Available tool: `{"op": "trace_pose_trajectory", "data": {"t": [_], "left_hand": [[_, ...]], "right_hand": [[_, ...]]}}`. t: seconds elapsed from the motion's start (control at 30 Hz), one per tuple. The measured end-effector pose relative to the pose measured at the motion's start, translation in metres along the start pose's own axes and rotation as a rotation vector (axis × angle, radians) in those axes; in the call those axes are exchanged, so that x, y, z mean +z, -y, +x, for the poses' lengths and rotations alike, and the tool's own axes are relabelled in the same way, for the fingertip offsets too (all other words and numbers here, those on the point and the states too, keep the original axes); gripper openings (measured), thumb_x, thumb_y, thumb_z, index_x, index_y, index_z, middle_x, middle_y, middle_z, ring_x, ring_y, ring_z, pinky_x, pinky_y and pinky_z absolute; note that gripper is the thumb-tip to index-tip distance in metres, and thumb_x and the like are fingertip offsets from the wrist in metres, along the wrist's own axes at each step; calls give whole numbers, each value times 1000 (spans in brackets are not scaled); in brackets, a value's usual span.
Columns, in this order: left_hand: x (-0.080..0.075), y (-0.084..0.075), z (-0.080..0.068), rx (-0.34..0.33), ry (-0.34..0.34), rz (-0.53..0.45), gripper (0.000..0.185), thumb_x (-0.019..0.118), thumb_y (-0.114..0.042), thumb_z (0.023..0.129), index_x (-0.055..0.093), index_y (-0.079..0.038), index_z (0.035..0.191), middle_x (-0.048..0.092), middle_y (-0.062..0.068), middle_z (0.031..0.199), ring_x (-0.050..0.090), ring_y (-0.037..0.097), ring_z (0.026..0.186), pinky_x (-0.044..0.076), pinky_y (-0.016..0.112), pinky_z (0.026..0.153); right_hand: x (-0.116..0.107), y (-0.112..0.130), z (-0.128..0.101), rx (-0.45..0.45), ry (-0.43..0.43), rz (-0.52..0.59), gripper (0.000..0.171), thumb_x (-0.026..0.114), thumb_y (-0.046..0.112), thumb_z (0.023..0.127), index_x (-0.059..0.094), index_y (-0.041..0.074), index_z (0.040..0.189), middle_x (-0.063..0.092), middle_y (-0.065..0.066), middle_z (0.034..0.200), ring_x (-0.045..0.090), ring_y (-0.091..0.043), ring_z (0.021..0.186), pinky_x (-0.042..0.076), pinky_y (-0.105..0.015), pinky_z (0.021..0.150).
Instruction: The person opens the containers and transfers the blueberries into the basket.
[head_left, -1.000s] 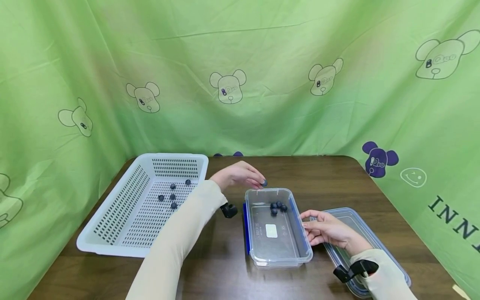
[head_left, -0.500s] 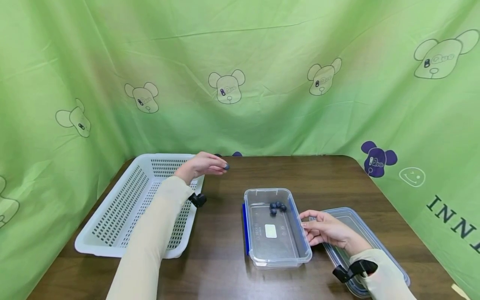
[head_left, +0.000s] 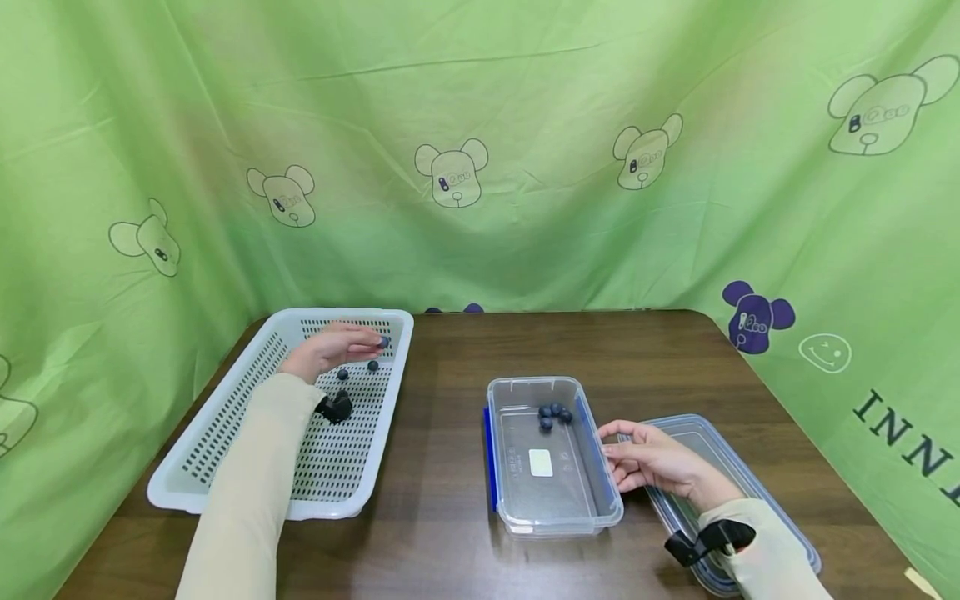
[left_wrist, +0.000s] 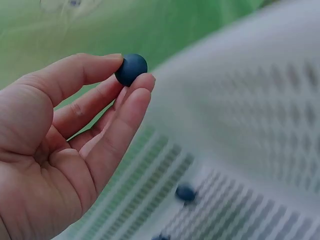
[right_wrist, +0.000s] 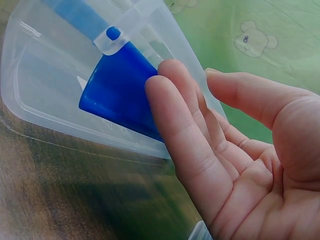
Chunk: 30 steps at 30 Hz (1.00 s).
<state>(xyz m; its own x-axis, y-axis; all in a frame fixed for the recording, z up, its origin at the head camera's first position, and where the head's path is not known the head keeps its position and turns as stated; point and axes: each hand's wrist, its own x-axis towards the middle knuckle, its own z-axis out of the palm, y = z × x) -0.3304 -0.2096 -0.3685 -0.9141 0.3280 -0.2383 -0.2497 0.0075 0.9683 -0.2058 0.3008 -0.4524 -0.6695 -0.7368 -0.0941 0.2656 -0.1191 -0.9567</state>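
My left hand [head_left: 336,346] is over the far part of a white perforated basket [head_left: 390,417]. Between thumb and fingertips it pinches a dark round blueberry [left_wrist: 132,70]. Other blueberries [head_left: 342,374] lie on the basket floor, partly hidden by my hand and wrist. At the right side of a clear plastic container [head_left: 558,500], my right hand [head_left: 648,457] has loosely bent fingers at the blue side clasp [right_wrist: 120,90]; its thumb stands apart from the fingers. Several blueberries [head_left: 555,410] sit grouped toward the container's far end.
A clear lid with a bluish rim [head_left: 772,517] lies on the brown table [head_left: 442,467], under my right forearm. A green printed curtain [head_left: 525,250] hangs behind the table and at both sides.
My left hand has moved left from the container's far edge to above the basket, still pinching the blueberry. The right hand and the container have stayed put.
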Motion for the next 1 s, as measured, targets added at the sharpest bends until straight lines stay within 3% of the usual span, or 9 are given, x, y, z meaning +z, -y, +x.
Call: {"op": "trace_pose_trajectory", "data": {"t": [0.17, 0.27, 0.57, 0.73, 1.0], "left_hand": [[-28, 10, -15, -26, -69, 14, 30, 53, 9, 98, 50, 20, 127, 73, 8, 90, 72, 16, 82, 55, 34, 94], [-40, 16, -23, -56, -99, 40, 36, 54, 8, 98, 47, 21, 131, 72, 6, 92, 71, 15, 85, 53, 37, 98], [-57, 29, -33, -189, -220, 133, 20, 61, 8, 94, 62, 15, 113, 71, 8, 85, 70, 16, 76, 61, 29, 79], [-61, 35, -38, -268, -241, 205, 7, 62, 9, 92, 67, 8, 97, 69, 6, 78, 67, 13, 70, 61, 25, 72], [-61, 38, -38, -277, -261, 252, 5, 63, 10, 91, 66, 8, 95, 67, 5, 75, 66, 12, 67, 61, 24, 69]], "right_hand": [[2, 1, 0, 4, -3, 2, 23, 41, -1, 105, 53, 12, 121, 71, -6, 88, 70, -15, 79, 62, -29, 72], [3, 2, 0, 10, -9, 2, 23, 42, 0, 105, 54, 12, 120, 71, -6, 88, 71, -15, 79, 62, -29, 72], [5, 3, -1, 16, -25, 3, 22, 43, 0, 105, 54, 12, 120, 71, -6, 88, 70, -15, 78, 62, -29, 72], [5, 3, -1, 19, -30, 4, 23, 42, 0, 105, 54, 12, 120, 71, -6, 88, 70, -15, 78, 62, -30, 72], [4, 2, -2, 22, -36, -3, 23, 42, 0, 105, 54, 12, 120, 71, -6, 88, 70, -15, 78, 62, -30, 71]]}}
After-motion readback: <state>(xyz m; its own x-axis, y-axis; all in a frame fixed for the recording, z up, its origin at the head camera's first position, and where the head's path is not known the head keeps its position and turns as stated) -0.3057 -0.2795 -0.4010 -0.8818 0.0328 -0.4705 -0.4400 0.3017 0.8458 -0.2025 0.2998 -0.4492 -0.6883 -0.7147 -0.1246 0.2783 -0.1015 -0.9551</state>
